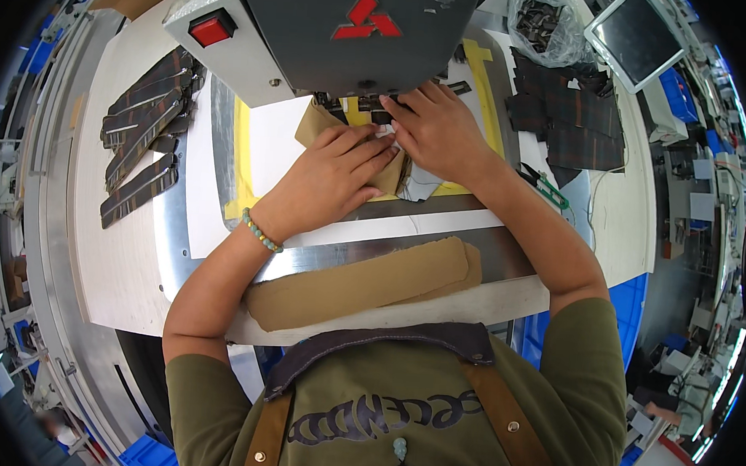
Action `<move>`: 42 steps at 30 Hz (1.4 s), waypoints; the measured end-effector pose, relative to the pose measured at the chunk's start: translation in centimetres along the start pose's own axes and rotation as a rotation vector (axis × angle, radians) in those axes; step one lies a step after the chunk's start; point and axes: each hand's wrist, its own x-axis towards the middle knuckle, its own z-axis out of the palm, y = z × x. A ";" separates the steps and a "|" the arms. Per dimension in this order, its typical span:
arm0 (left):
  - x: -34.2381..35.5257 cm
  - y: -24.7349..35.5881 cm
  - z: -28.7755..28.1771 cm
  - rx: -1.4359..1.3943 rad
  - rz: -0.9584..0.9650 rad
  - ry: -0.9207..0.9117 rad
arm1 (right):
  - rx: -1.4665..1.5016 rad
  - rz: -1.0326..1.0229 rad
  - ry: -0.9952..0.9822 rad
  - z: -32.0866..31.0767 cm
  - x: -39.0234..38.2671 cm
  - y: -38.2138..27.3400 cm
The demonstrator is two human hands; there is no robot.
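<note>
Under the dark head of a sewing machine (349, 42), both my hands work close together. My left hand (329, 176) lies flat, fingers stretched over a brown card-like piece (314, 124). On the other side, my right hand (444, 135) rests with its fingers apart, the tips reaching to the metal parts below the head. A small whitish bit lies between the two hands' fingertips; its kind is too small to make out. Pale grey fabric (419, 185) shows below my right palm. The needle area is partly hidden by my fingers and the machine head.
Striped dark fabric strips with zippers (146, 128) lie at the left; dark plaid pieces (577, 117) are stacked at the right. Green-handled snips (546, 187) lie by my right forearm. Brown card strips (362, 285) rest at the front edge. A bag of scraps (542, 27) and a screen (636, 37) stand behind.
</note>
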 end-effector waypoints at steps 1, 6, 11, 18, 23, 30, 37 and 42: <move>0.0 0.0 0.0 0.001 0.001 0.002 | -0.002 0.004 -0.008 -0.1 0.0 -0.1; 0.0 0.2 -0.2 0.004 -0.002 0.001 | -0.007 0.006 -0.014 -0.2 0.1 -0.2; -0.1 0.1 0.0 0.038 0.017 0.025 | -0.029 0.027 -0.019 -0.3 0.3 -0.3; -0.3 0.1 0.1 0.051 0.011 0.039 | -0.014 0.029 -0.030 -0.3 0.5 -0.3; -0.3 0.0 0.2 0.073 0.011 0.054 | -0.019 0.039 -0.039 -0.4 0.5 -0.3; -0.3 0.1 0.3 0.064 0.014 0.041 | 0.000 0.052 -0.052 -0.5 0.4 -0.5; -0.4 0.0 0.3 0.079 0.013 0.034 | -0.003 0.048 -0.052 -0.4 0.2 -0.5; -0.6 -0.1 0.5 0.095 0.033 0.042 | -0.013 0.047 -0.060 -0.6 0.1 -0.9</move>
